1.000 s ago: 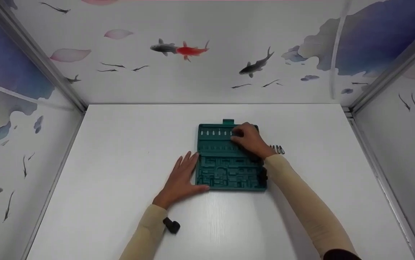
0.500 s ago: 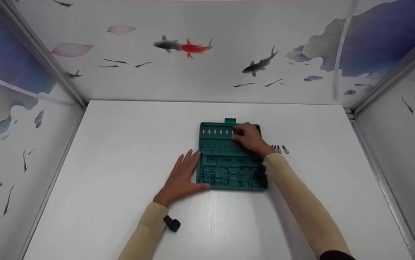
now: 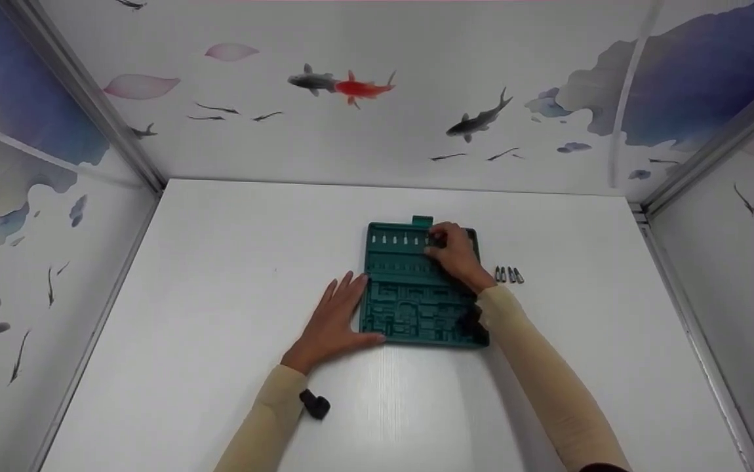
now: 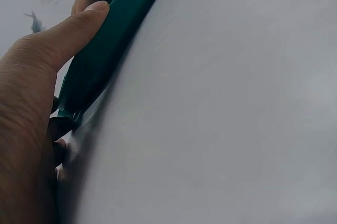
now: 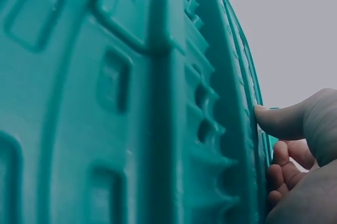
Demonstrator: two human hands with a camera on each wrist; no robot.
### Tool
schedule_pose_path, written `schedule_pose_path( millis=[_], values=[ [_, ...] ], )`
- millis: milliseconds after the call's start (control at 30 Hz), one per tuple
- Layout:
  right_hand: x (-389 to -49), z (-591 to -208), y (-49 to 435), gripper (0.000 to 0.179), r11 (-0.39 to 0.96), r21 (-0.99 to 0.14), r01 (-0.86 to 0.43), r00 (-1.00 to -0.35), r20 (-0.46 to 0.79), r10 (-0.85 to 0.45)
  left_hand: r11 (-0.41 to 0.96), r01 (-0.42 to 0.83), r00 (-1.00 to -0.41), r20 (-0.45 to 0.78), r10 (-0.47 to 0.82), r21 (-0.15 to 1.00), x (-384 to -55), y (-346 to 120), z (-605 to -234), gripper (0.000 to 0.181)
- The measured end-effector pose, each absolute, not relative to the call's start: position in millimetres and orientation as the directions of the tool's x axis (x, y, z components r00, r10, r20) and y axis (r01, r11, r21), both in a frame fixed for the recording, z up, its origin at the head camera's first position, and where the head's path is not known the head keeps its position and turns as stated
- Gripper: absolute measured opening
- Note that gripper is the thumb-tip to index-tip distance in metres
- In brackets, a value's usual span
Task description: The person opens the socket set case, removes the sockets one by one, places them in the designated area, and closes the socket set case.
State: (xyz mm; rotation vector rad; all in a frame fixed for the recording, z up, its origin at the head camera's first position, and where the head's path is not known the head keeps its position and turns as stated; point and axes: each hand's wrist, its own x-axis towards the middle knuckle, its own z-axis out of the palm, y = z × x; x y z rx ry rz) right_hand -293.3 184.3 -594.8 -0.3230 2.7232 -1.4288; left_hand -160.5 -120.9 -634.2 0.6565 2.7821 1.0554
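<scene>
A green plastic case (image 3: 395, 280) lies unfolded on the table, its moulded recesses facing up. My left hand (image 3: 331, 321) rests along its left side, fingers extended against the edge and thumb at the front rim. In the left wrist view, that thumb (image 4: 79, 27) lies on the case's rim (image 4: 105, 61). Small silvery metal bits (image 3: 395, 240) stand in a row at the far end. Over the right part of this row, my right hand (image 3: 459, 252) pinches at a bit largely hidden by its fingers. The right wrist view shows its thumb (image 5: 279, 121) beside the far wall.
Several loose metal bits (image 3: 511, 275) lie on the white table (image 3: 219, 275) just right of the case, near my right wrist. A tab (image 3: 423, 221) sticks out at the case's far edge. Printed walls (image 3: 364, 144) enclose the table at the back and sides.
The head view has shifted slightly. My right hand stays over the far row with small finger movements, and its wrist now covers less of the loose bits. The left hand keeps its place.
</scene>
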Motion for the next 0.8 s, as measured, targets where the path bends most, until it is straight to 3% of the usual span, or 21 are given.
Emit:
schedule_pose_path(
  millis=[500, 800],
  values=[
    [-292, -596, 184, 0.021, 0.537, -0.832, -0.142, -0.989, 0.097, -0.11, 0.667, 0.371, -0.898, 0.068, 0.434, 0.646, -163, -120, -631, 0.125],
    [-282, -593, 206, 0.027, 0.36, -0.927, -0.101, -0.994, 0.106, -0.006, 0.672, 0.381, -0.894, 0.067, 0.443, 0.635, -162, -121, -634, 0.125]
  ],
)
